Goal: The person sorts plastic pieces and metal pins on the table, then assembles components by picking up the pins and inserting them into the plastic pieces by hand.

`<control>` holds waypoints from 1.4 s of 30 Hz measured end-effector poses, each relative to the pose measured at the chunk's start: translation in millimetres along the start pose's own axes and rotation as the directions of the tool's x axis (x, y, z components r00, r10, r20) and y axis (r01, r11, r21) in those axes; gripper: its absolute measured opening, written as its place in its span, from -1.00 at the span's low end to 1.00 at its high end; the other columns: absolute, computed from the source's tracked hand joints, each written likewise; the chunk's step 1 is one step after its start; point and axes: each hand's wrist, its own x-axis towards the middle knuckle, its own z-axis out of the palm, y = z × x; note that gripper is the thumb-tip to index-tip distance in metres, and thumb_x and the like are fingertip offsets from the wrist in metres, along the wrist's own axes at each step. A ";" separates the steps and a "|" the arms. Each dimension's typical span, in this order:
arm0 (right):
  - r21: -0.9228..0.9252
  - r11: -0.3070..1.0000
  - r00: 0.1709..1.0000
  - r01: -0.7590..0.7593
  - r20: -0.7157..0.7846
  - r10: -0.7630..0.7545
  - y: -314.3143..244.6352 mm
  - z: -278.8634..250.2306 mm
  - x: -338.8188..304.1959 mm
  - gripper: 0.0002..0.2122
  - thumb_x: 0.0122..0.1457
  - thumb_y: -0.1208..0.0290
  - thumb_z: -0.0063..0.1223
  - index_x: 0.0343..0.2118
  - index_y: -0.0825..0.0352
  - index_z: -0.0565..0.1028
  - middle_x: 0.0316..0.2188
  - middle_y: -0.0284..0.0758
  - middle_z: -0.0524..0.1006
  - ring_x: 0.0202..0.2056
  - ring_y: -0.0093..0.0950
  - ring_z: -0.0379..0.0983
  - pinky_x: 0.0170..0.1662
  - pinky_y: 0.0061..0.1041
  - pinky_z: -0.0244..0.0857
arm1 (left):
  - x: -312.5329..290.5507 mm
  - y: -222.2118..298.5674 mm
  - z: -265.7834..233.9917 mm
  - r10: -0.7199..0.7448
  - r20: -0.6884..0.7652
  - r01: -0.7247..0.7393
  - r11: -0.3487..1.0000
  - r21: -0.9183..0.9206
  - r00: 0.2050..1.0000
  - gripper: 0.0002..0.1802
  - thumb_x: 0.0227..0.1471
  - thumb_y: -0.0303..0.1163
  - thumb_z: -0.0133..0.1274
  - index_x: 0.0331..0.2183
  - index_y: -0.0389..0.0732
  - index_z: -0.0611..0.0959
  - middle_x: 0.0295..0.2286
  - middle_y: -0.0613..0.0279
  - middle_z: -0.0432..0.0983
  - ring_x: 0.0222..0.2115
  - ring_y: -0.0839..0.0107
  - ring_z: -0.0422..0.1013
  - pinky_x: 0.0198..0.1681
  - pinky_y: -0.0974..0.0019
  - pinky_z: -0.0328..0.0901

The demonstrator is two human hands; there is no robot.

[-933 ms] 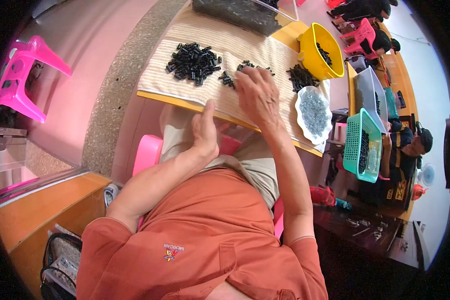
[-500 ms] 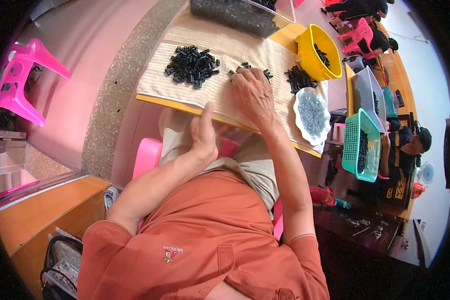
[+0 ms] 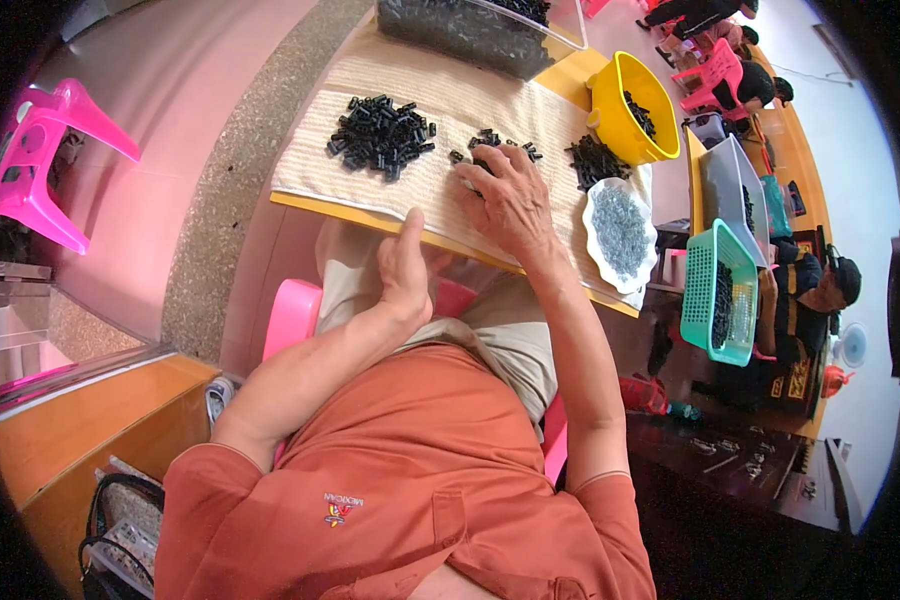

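My right hand [image 3: 513,200] is palm down over a small cluster of short black tubular pieces [image 3: 487,140] on the towel-covered table. Its fingers are bent and apart, touching or just above the pieces; what lies under the palm is hidden. My left hand [image 3: 406,268] hovers at the table's near edge, fingers extended, holding nothing visible. A larger heap of the black pieces [image 3: 382,135] lies to the left. On the right, thin black parts [image 3: 598,162] form another pile, and beside it a white scalloped dish [image 3: 649,243] holds many small clear pieces.
A clear plastic bin [image 3: 460,45] of black parts stands at the back, with a yellow basin [image 3: 610,90] to its right. Farther right are a green basket [image 3: 703,290] and a seated person [image 3: 805,290]. A pink stool [image 3: 45,170] stands at left.
My right hand has drawn slightly toward me, its fingers spreading more, and more of the small cluster now shows beyond them. My left hand has barely moved.
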 end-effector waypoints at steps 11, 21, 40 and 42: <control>-0.020 0.988 0.987 -0.153 -0.044 0.152 16.3 7.9 -0.1 -0.83 0.06 0.43 0.14 -0.25 0.24 0.60 -0.15 -0.35 0.54 -0.07 -0.26 0.40 -0.03 -0.30 0.34 | -1.1 -0.7 1.9 -0.006 -0.018 0.006 1.000 -0.007 1.000 -0.49 0.12 0.04 0.11 -0.12 -0.17 0.43 -0.21 0.23 0.43 -0.19 0.36 0.39 -0.20 0.14 0.40; 0.032 0.999 0.995 -0.039 0.088 0.036 8.4 18.0 20.5 -0.76 0.00 0.47 0.11 -0.21 0.25 0.59 -0.18 -0.35 0.59 -0.03 -0.23 0.38 0.04 -0.30 0.30 | -0.5 -0.3 1.6 -0.007 -0.018 0.007 1.000 -0.005 1.000 -0.57 0.13 0.03 0.08 -0.17 -0.13 0.50 -0.24 0.27 0.44 -0.24 0.41 0.39 -0.26 0.22 0.40; 0.026 0.983 0.983 -0.183 0.007 0.183 10.5 -4.4 5.7 -0.86 0.04 0.50 0.13 -0.30 0.27 0.59 -0.33 -0.30 0.56 -0.17 -0.27 0.44 -0.12 -0.34 0.37 | -15.7 -4.8 -2.7 -0.101 0.001 0.100 0.984 0.145 0.995 -0.61 0.11 0.02 0.13 -0.25 -0.08 0.48 -0.39 0.38 0.41 -0.36 0.49 0.37 -0.35 0.31 0.33; 0.089 0.976 0.980 -0.197 -0.014 0.199 4.3 -10.4 3.6 -0.87 0.04 0.49 0.17 -0.31 0.28 0.59 -0.35 -0.29 0.57 -0.21 -0.27 0.46 -0.15 -0.34 0.37 | -31.9 6.3 -1.5 -0.196 -0.048 0.202 0.959 0.201 0.979 -0.68 0.14 -0.01 0.11 -0.31 -0.05 0.49 -0.47 0.42 0.39 -0.42 0.53 0.36 -0.40 0.36 0.29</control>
